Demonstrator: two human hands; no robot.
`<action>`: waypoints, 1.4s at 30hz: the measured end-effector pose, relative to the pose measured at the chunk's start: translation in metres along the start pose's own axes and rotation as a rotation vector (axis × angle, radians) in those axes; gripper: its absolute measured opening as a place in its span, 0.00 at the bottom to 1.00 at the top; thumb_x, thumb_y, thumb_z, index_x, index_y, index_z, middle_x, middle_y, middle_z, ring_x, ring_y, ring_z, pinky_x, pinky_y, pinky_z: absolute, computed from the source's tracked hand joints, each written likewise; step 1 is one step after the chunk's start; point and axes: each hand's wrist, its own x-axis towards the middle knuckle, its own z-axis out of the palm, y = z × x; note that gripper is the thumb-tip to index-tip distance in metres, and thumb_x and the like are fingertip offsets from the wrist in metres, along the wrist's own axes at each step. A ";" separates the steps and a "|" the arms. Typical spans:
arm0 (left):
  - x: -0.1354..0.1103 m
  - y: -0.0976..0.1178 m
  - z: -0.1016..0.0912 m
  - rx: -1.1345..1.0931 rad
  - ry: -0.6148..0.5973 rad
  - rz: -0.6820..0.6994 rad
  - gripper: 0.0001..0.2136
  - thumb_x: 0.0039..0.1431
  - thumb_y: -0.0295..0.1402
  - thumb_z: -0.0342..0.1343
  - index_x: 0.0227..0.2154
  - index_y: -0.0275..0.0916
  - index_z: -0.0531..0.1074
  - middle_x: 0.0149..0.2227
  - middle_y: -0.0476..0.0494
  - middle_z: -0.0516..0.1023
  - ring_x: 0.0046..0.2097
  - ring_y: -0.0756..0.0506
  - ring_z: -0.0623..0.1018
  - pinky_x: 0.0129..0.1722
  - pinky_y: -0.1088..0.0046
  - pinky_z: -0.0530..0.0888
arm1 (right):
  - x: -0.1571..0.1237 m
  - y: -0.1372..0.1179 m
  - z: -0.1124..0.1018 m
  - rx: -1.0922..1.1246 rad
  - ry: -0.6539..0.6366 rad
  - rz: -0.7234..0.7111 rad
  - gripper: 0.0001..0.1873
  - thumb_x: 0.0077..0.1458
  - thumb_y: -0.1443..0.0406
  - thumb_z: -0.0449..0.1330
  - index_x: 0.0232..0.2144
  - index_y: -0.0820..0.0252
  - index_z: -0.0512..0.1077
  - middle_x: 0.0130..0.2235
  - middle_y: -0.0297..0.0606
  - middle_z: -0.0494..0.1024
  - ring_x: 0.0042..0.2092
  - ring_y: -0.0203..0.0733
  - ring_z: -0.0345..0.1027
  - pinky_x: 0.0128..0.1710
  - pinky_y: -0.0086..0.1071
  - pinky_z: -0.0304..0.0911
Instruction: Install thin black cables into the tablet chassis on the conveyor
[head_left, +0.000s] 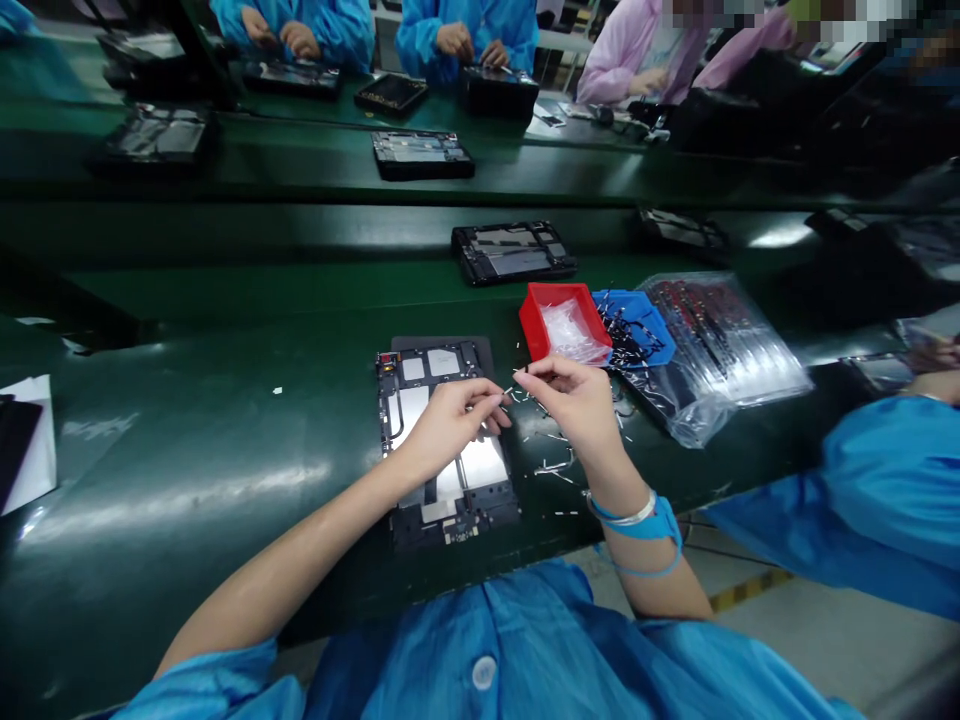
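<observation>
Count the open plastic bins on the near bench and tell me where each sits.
2: the red bin, just beyond the right hand, and the blue bin, between it and the clear plastic packaging. Neither is hidden.

Tablet (pixel 480 464) left of the bins (pixel 534 330)

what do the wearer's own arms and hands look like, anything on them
Both the left hand and the right hand are ungloved, and the forearms are bare below loose blue sleeves that end near the elbows. The right wrist has a silvery band and a bright blue strap with a thin blue cord; nothing shows on the left wrist.
</observation>
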 end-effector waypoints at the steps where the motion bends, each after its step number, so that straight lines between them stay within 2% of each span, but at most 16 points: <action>1: 0.000 0.000 0.001 -0.024 -0.005 -0.021 0.07 0.61 0.27 0.50 0.31 0.33 0.72 0.27 0.43 0.79 0.25 0.52 0.76 0.20 0.82 0.67 | -0.002 -0.001 0.000 -0.028 0.044 -0.019 0.07 0.45 0.62 0.66 0.28 0.59 0.74 0.25 0.30 0.76 0.26 0.33 0.66 0.26 0.29 0.61; 4: 0.002 -0.003 0.002 -0.102 -0.012 -0.050 0.07 0.60 0.28 0.50 0.32 0.32 0.73 0.27 0.43 0.79 0.24 0.51 0.76 0.18 0.82 0.67 | -0.009 -0.002 0.002 -0.194 0.128 -0.182 0.06 0.49 0.64 0.65 0.31 0.58 0.74 0.26 0.30 0.76 0.25 0.33 0.67 0.25 0.28 0.61; 5: 0.002 -0.004 0.002 -0.119 -0.007 -0.039 0.07 0.60 0.29 0.51 0.33 0.32 0.73 0.27 0.43 0.79 0.24 0.51 0.76 0.19 0.81 0.67 | -0.011 -0.002 0.003 -0.260 0.119 -0.266 0.03 0.52 0.65 0.64 0.29 0.58 0.74 0.26 0.31 0.77 0.26 0.33 0.68 0.26 0.28 0.62; 9: 0.002 -0.007 0.000 -0.112 0.011 0.022 0.09 0.60 0.29 0.51 0.36 0.33 0.75 0.26 0.44 0.78 0.26 0.51 0.76 0.19 0.82 0.67 | -0.016 -0.002 0.002 -0.457 0.034 -0.529 0.09 0.58 0.65 0.59 0.26 0.58 0.74 0.30 0.37 0.80 0.34 0.38 0.73 0.33 0.32 0.67; 15: 0.002 -0.003 -0.003 0.013 0.046 0.043 0.11 0.61 0.27 0.49 0.39 0.34 0.77 0.26 0.45 0.78 0.24 0.52 0.74 0.20 0.80 0.66 | -0.017 -0.005 0.005 -0.653 0.073 -0.654 0.09 0.60 0.67 0.56 0.30 0.59 0.75 0.31 0.39 0.80 0.35 0.39 0.72 0.35 0.32 0.67; 18: 0.001 0.000 -0.005 0.107 0.080 0.108 0.11 0.61 0.25 0.49 0.36 0.34 0.78 0.27 0.46 0.78 0.27 0.51 0.75 0.27 0.78 0.71 | -0.018 -0.006 0.010 -0.664 0.079 -0.730 0.09 0.59 0.69 0.55 0.32 0.61 0.76 0.32 0.40 0.81 0.34 0.39 0.72 0.36 0.32 0.68; 20: 0.001 0.001 -0.005 0.153 0.082 0.124 0.11 0.60 0.24 0.49 0.35 0.35 0.78 0.28 0.46 0.78 0.29 0.51 0.76 0.30 0.77 0.72 | -0.017 -0.004 0.011 -0.651 0.064 -0.722 0.10 0.59 0.70 0.55 0.31 0.61 0.76 0.31 0.40 0.80 0.34 0.39 0.72 0.35 0.32 0.68; 24: 0.003 -0.001 -0.006 0.014 -0.008 -0.033 0.12 0.59 0.23 0.48 0.41 0.34 0.75 0.27 0.45 0.78 0.28 0.50 0.77 0.21 0.80 0.70 | -0.011 0.002 0.006 -0.620 0.035 -0.600 0.10 0.58 0.69 0.54 0.29 0.59 0.75 0.30 0.39 0.80 0.34 0.39 0.73 0.34 0.32 0.68; 28: 0.007 -0.003 -0.006 -0.164 -0.028 -0.154 0.08 0.60 0.24 0.49 0.38 0.32 0.73 0.34 0.39 0.81 0.29 0.49 0.80 0.21 0.79 0.73 | -0.007 0.005 0.001 -0.615 0.129 -0.546 0.10 0.59 0.68 0.54 0.30 0.59 0.75 0.31 0.39 0.80 0.32 0.38 0.73 0.31 0.32 0.67; 31: 0.009 -0.004 -0.007 -0.229 -0.007 -0.197 0.06 0.59 0.24 0.50 0.36 0.32 0.72 0.36 0.36 0.81 0.30 0.48 0.81 0.22 0.77 0.74 | -0.011 0.006 0.003 -0.613 0.175 -0.639 0.09 0.59 0.69 0.55 0.32 0.57 0.75 0.31 0.39 0.81 0.33 0.38 0.73 0.33 0.32 0.68; 35: 0.010 -0.007 -0.007 -0.257 0.010 -0.193 0.06 0.59 0.23 0.51 0.33 0.31 0.73 0.31 0.39 0.81 0.29 0.47 0.81 0.21 0.77 0.75 | -0.015 0.008 0.012 -0.620 0.100 -0.812 0.08 0.57 0.72 0.56 0.32 0.60 0.75 0.31 0.41 0.81 0.34 0.39 0.72 0.34 0.33 0.68; 38: 0.010 -0.007 -0.006 -0.258 0.017 -0.176 0.06 0.59 0.23 0.51 0.33 0.30 0.73 0.29 0.40 0.80 0.28 0.47 0.81 0.20 0.79 0.74 | -0.015 0.010 0.015 -0.605 0.050 -0.816 0.08 0.57 0.72 0.56 0.32 0.62 0.76 0.31 0.42 0.80 0.33 0.40 0.71 0.33 0.33 0.69; 42: 0.009 -0.006 -0.004 -0.261 0.029 -0.149 0.08 0.58 0.22 0.52 0.38 0.30 0.74 0.30 0.40 0.81 0.30 0.47 0.81 0.23 0.77 0.77 | -0.012 0.012 0.012 -0.569 0.048 -0.777 0.08 0.58 0.70 0.57 0.33 0.61 0.77 0.34 0.42 0.81 0.35 0.40 0.73 0.36 0.34 0.71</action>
